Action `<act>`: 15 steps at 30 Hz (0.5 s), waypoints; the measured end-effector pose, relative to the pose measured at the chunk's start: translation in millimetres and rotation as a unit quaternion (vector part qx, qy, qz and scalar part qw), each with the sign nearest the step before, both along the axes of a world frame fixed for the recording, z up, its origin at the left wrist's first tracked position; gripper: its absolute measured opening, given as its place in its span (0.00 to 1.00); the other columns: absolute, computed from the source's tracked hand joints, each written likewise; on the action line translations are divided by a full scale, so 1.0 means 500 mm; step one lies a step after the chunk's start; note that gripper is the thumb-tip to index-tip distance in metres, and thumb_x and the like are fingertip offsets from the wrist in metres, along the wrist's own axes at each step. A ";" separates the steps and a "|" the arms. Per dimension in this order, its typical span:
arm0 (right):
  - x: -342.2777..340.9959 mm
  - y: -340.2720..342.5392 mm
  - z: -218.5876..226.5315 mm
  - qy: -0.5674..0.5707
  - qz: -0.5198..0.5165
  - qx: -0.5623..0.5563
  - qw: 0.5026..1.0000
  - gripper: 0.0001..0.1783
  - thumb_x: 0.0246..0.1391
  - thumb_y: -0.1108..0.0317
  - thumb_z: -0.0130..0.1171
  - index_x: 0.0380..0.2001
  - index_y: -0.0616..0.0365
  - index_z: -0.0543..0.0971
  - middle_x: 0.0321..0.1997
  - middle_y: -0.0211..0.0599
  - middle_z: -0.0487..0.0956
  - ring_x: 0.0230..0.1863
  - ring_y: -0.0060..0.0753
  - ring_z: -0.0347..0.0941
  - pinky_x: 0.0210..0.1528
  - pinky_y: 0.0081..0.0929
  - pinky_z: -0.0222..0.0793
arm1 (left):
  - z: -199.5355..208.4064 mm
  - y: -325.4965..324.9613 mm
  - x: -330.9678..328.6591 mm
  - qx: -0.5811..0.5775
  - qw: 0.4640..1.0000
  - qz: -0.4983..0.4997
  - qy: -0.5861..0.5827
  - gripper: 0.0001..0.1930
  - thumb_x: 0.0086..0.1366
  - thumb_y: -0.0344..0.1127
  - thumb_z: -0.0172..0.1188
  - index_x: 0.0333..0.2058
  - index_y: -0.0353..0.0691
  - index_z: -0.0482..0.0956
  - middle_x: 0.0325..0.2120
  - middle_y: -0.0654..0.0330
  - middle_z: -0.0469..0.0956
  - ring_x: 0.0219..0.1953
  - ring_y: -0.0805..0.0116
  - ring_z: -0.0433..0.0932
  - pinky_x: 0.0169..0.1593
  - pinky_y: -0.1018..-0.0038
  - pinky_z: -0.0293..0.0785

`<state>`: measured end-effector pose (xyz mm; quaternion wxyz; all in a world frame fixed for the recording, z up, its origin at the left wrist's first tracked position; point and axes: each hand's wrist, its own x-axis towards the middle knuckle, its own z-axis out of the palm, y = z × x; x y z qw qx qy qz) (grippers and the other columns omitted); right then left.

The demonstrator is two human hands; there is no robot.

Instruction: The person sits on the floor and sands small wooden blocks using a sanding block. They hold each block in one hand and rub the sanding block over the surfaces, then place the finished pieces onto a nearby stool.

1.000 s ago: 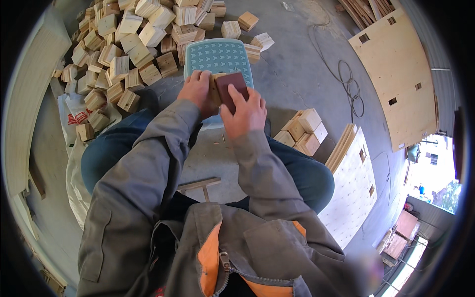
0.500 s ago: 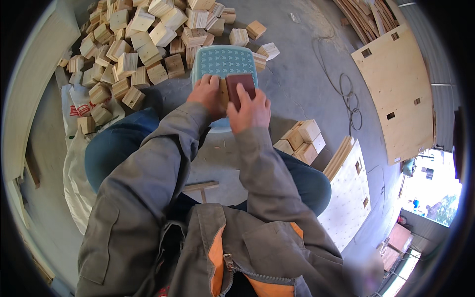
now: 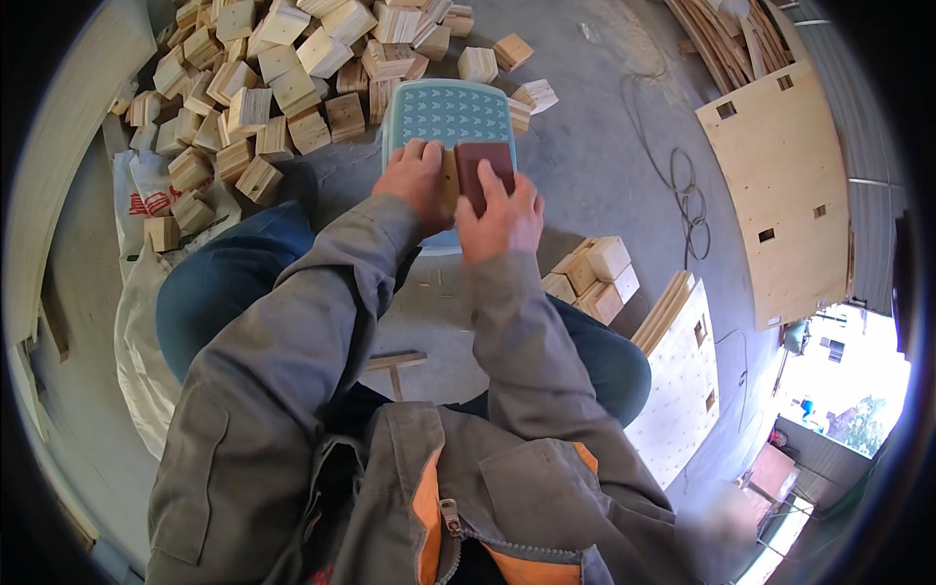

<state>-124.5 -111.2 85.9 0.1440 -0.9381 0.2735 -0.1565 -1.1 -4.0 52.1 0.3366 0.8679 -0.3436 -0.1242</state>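
Observation:
A pale blue plastic stool (image 3: 454,105) with a raised pattern stands in front of me. My left hand (image 3: 417,187) is closed round a wooden block (image 3: 449,177) over the stool's top; only a narrow strip of that block shows. Against its right side lies a reddish-brown sanding block (image 3: 478,156), flat and rectangular. Fingers of my right hand (image 3: 504,220) press on the sanding block's face and grip its edge. The lower part of both pieces is hidden by my hands.
A large heap of wooden blocks (image 3: 297,88) lies beyond and left of the stool. Several stacked blocks (image 3: 595,276) sit right of it, near leaning plywood panels (image 3: 678,375). A white sack (image 3: 146,322) lies by my left knee. Loose cable (image 3: 690,210) trails over the floor.
The view has shifted slightly. My right hand and the sanding block have moved a little to the right against the wooden block. My left hand keeps its hold.

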 end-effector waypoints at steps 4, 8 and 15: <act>0.135 -0.059 0.019 0.055 -0.023 0.060 0.996 0.33 0.55 0.53 0.71 0.66 0.40 0.83 0.66 0.52 0.76 0.68 0.59 0.70 0.68 0.55 0.70 | 0.009 -0.004 0.005 0.019 1.000 0.001 0.025 0.43 0.45 0.35 0.77 0.62 0.38 0.70 0.60 0.43 0.73 0.63 0.36 0.73 0.66 0.53 0.75; 0.175 -0.132 0.003 0.084 -0.019 0.202 0.976 0.35 0.54 0.53 0.70 0.67 0.42 0.82 0.64 0.52 0.78 0.68 0.57 0.71 0.71 0.52 0.69 | 0.019 -0.013 0.001 0.021 0.999 0.003 0.031 0.44 0.43 0.33 0.77 0.62 0.39 0.70 0.59 0.44 0.73 0.63 0.37 0.73 0.66 0.54 0.75; -0.013 -0.048 -0.028 -0.044 0.035 0.166 0.985 0.37 0.54 0.54 0.73 0.67 0.51 0.82 0.63 0.60 0.76 0.65 0.64 0.72 0.69 0.53 0.69 | 0.021 -0.002 0.005 0.023 1.000 0.001 0.014 0.48 0.41 0.37 0.80 0.63 0.37 0.69 0.60 0.44 0.72 0.63 0.37 0.73 0.67 0.54 0.74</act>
